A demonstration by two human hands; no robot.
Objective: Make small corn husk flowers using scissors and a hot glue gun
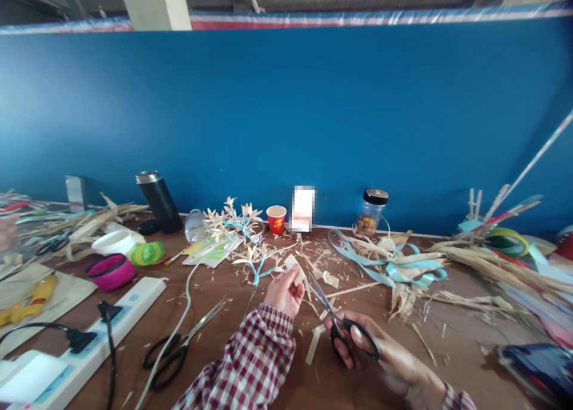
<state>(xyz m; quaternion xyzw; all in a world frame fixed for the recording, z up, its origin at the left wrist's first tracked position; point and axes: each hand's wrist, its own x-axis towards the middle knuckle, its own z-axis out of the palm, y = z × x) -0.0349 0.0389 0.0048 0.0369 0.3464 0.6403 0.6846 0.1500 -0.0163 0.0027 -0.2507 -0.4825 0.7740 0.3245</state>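
Observation:
My left hand is pinched shut on a pale piece of dried husk above the middle of the table. In my right hand is a pair of black-handled scissors, fingers through the loops. The scissors' blades point up and left, spread a little, with their tips close to the husk piece. Just left of my left hand lies a husk flower with a blue-wrapped stem. More pale husk flowers stand behind it. Small husk scraps are scattered around both hands.
A second pair of scissors and a white power strip lie at left. At the back stand a black flask, a red paper cup and a lidded jar. Light blue ribbon and husk strips lie at right.

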